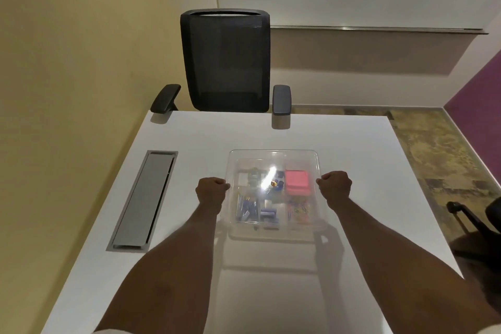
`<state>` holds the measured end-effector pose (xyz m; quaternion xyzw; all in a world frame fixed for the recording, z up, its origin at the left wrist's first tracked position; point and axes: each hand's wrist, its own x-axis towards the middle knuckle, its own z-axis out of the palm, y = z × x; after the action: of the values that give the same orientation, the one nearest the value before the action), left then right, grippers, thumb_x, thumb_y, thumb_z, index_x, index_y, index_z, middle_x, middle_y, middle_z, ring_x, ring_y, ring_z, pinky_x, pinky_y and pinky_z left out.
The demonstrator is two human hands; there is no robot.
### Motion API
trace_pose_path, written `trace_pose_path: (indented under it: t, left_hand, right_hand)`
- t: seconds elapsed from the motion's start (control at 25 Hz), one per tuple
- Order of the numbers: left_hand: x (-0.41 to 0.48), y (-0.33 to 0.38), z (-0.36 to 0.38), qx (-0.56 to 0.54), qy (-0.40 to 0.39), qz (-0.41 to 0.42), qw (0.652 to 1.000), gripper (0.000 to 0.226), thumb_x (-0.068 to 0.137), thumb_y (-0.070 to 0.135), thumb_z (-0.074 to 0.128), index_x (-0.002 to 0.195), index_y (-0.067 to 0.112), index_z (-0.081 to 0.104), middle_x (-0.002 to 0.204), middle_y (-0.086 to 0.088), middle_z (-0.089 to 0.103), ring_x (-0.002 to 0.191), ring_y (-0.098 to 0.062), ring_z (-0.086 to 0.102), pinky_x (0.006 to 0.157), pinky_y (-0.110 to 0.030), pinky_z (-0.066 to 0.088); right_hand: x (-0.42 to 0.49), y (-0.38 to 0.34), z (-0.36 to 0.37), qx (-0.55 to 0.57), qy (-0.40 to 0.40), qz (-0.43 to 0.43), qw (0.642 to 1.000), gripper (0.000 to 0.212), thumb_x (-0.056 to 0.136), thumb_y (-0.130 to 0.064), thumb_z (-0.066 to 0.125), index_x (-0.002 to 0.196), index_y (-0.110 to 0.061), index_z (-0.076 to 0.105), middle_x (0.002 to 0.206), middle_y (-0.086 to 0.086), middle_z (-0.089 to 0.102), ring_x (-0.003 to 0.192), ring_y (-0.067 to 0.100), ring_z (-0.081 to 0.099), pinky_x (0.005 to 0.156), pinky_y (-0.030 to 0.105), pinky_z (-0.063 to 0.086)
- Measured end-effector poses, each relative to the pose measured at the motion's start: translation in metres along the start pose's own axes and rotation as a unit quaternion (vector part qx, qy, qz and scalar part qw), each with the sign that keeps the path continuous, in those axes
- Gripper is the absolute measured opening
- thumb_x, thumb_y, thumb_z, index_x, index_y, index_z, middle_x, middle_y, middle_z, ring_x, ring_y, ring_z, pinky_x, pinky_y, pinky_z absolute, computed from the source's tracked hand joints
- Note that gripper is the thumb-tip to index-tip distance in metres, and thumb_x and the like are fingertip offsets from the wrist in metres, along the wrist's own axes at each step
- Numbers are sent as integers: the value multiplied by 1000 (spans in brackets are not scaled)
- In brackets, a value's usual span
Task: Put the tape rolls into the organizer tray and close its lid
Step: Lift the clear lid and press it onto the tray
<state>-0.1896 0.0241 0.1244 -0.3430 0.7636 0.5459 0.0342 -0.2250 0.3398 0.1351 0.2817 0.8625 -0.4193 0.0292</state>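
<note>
A clear plastic organizer tray (271, 234) sits on the white table (189, 138) in front of me. Over it is a clear lid (273, 156), its far edge seeming slightly raised. My left hand (211, 190) is closed on the lid's left edge and my right hand (336, 184) on its right edge. Through the lid I see a pink pad (297, 183), blue clips (249, 210), colourful paper clips (298, 210) and a greyish round item (254, 175) that may be a tape roll. Glare blurs the middle compartments.
A black mesh office chair (226, 62) stands at the table's far edge. A grey cable-slot cover (143, 200) is set into the table on the left. Part of another black chair (477, 219) shows at the right, beyond the table's edge.
</note>
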Motion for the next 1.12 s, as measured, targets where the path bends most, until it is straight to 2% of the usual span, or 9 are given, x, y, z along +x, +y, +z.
trace_pose_path:
  t: [0.12,0.32,0.48,0.64,0.8,0.96,1.12]
  left_hand:
    - [-1,-17,15,28,16,-21,999,22,87,3,83,108,-5,81,110,-24,80,107,-40,76,100,-46,61]
    - [4,-40,33,78,27,-51,995,21,91,7,80,110,-2,82,114,-20,80,113,-34,75,98,-33,56]
    - [17,-44,46,81,34,-65,994,17,91,4,78,105,-6,82,108,-23,80,109,-37,75,93,-33,56]
    - [29,-41,53,81,43,-70,993,18,90,3,79,106,-6,82,109,-24,80,109,-38,75,94,-35,56]
    - [41,-35,57,83,40,-64,994,17,90,2,79,105,-6,81,107,-24,80,107,-38,76,90,-32,55]
    - [46,-31,60,92,39,-60,993,19,90,3,79,108,-5,81,111,-23,80,111,-37,75,99,-38,59]
    - [51,-30,62,104,36,-59,992,20,91,4,79,109,-5,81,112,-23,80,111,-37,75,101,-42,60]
  right_hand:
    - [0,13,10,-28,9,37,999,21,86,-5,77,105,3,77,110,19,76,109,35,70,96,41,57]
    - [9,29,26,-60,-1,67,996,19,89,-6,75,107,0,78,110,19,76,108,35,71,93,37,56]
    - [22,34,37,-69,-9,86,994,19,89,-7,75,107,-1,77,109,21,76,106,36,71,89,36,56]
    - [35,33,46,-91,-21,63,994,15,90,-7,74,102,1,78,104,21,77,103,36,71,85,34,54]
    - [46,31,50,-94,-20,62,993,16,90,-7,75,103,1,78,105,21,77,105,36,72,90,36,55]
    - [53,31,51,-102,-25,53,993,16,89,-7,76,102,2,78,105,21,77,105,35,72,90,36,55]
    - [55,30,53,-97,-24,57,993,17,89,-7,75,104,2,78,105,22,77,104,36,72,91,38,56]
